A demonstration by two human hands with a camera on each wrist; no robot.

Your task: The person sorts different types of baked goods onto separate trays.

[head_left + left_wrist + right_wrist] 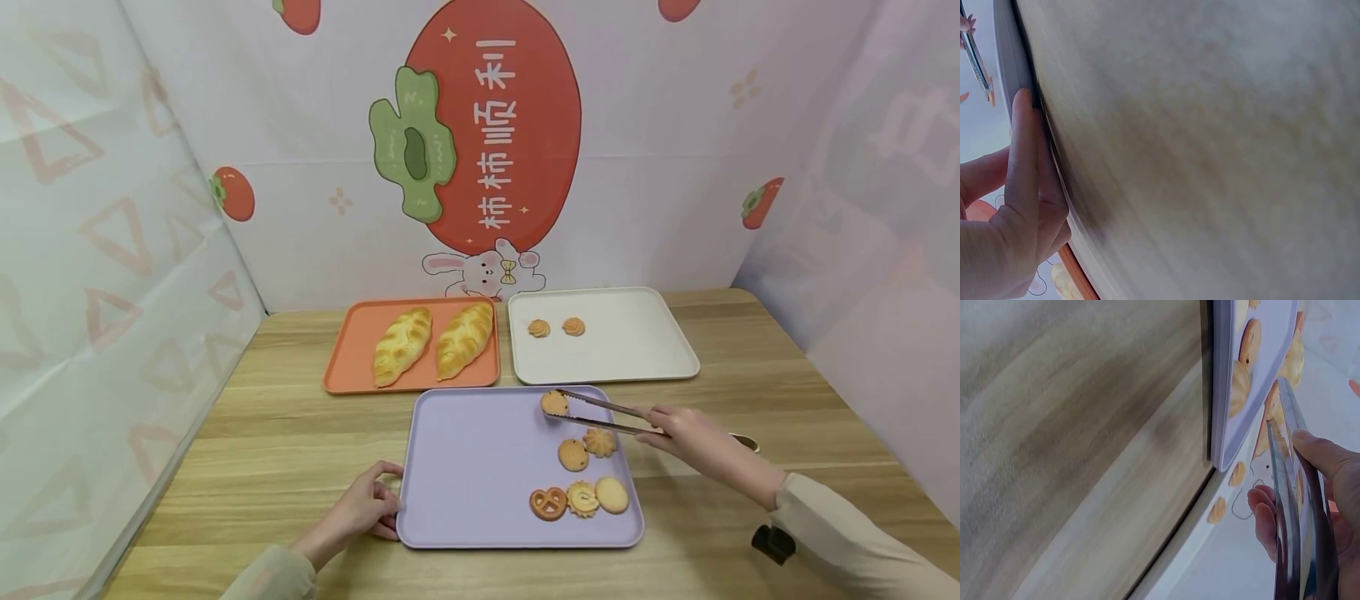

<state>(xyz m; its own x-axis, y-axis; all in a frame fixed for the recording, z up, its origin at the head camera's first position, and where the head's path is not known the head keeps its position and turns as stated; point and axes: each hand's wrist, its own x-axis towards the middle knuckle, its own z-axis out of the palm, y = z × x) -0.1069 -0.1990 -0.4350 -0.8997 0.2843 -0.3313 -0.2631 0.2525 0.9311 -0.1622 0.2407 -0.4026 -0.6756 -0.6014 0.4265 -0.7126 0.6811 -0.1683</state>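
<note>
The fingers of the right hand (686, 437) grip metal tongs (603, 403), whose toothed tips pinch a round cookie (555, 403) over the far right part of the purple tray (472, 467); whether it touches the tray is hard to tell. The left hand (363, 504) has its index finger laid against the tray's left rim, not gripping. A light, even squeeze should suit, since the cookie looks brittle; keep it level, relax the tips only once it sits flat, and stay clear of the flower-shaped cookie (600, 442) and dotted cookie (573, 455) nearer the person. The left finger's touch should help steady the tray. The tongs' long axis runs from the right hand leftward and slightly away, tips pointing left; the cookie, being round, shows no clear long axis. Beyond, the white tray (630, 350) stands on the bench (277, 433).
</note>
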